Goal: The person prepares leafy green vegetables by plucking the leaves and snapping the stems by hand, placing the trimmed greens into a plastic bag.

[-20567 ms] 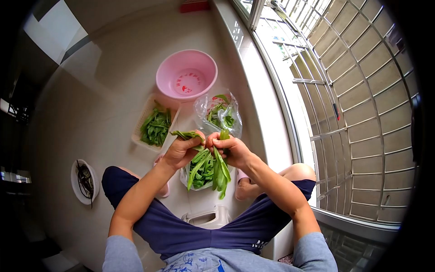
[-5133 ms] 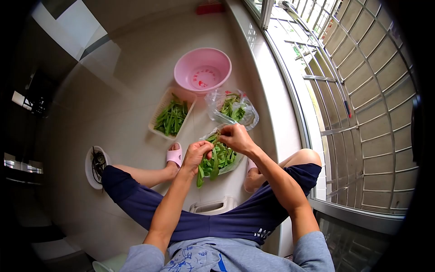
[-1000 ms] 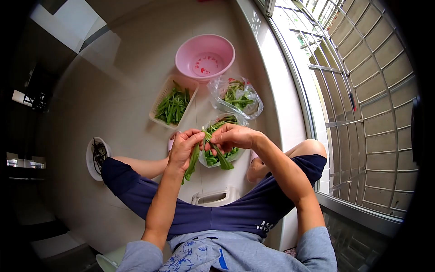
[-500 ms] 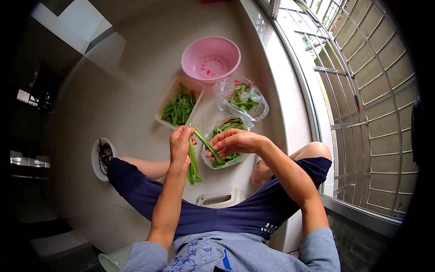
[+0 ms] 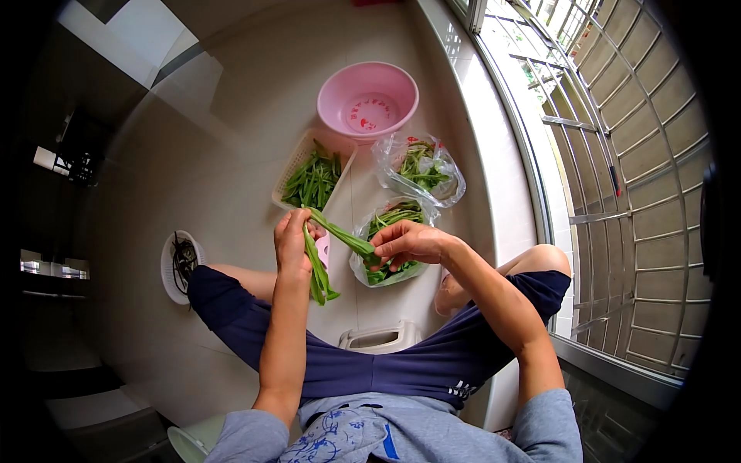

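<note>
My left hand (image 5: 292, 241) is closed around the upper ends of some leafy green vegetable stalks (image 5: 318, 270). One leafy stalk (image 5: 343, 234) stretches across to my right hand (image 5: 413, 243), whose thumb and fingers pinch its far end. Another part dangles below my left hand. Beneath my right hand lies an open clear plastic bag (image 5: 360, 272) full of the same greens (image 5: 397, 216). Just beyond my left hand stands a pale plastic basket (image 5: 284, 176) with trimmed green pieces (image 5: 312, 177) in it. A pink object (image 5: 323, 251) shows partly behind my left hand.
A pink basin (image 5: 328, 100) stands at the back, beside a second clear bag (image 5: 457, 189) of greens. At left, a white container (image 5: 168, 270) holds dark, thin strands. A pale plastic stool (image 5: 409, 333) shows between my legs. A barred window (image 5: 617, 193) runs along the right.
My right hand has closed its fingers on the end of the stalk, having been loosely spread beside it. My left hand has shifted slightly left, and the stalk now stretches between both hands.
</note>
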The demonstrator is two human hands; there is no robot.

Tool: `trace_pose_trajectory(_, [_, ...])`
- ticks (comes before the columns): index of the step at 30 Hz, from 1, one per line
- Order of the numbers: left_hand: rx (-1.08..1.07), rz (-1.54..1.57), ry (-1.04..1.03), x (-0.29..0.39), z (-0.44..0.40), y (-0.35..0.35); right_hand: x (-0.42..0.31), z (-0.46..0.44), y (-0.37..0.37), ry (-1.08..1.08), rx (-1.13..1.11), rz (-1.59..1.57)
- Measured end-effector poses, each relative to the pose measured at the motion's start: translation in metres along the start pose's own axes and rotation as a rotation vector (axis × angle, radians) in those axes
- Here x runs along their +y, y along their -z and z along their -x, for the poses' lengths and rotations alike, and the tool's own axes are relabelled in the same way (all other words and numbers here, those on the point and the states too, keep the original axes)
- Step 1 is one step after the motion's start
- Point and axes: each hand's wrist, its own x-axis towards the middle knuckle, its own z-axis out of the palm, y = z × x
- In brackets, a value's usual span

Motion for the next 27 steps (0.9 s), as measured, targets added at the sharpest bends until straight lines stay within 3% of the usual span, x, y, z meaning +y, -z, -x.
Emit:
trace_pose_trajectory(6, [0.018, 0.043, -0.001, -0.003, -0.003, 0.002, 0.005, -0.004, 0.004, -0.003, -0.013, -0.157])
trace_pose_trajectory(10, [0.036, 0.038, -0.002, -0.005, -0.004, 0.001, 0.005, -0.005, 0.005, -0.044, 0.057, -0.05])
trace_pose_trajectory(13, [0.084, 0.016, -0.108, -0.008, -0.003, 0.001, 0.01, -0.009, 0.007, -0.027, 0.191, -0.057])
trace_pose_trajectory(15, [0.106, -0.003, -0.189, -0.016, -0.007, 0.005, 0.011, -0.011, 0.006, 0.111, 0.4, -0.183])
trace_pose_trajectory(19, [0.159, 0.063, -0.251, -0.023, -0.013, 0.008, 0.008, -0.01, 0.011, 0.228, 0.535, -0.227])
trace_pose_trajectory(23, [0.066, 0.085, -0.22, -0.015, -0.012, 0.008, -0.004, -0.006, 0.026, 0.522, 0.773, 0.038])
trace_pose_trajectory(25, [0.005, 0.068, -0.169, -0.02, -0.016, 0.012, -0.013, -0.001, 0.047, 0.593, 0.971, 0.441])
trace_pose_trajectory(27, [-0.07, 0.086, -0.142, -0.029, -0.017, 0.014, -0.02, 0.004, 0.062, 0.629, 1.172, 0.634])
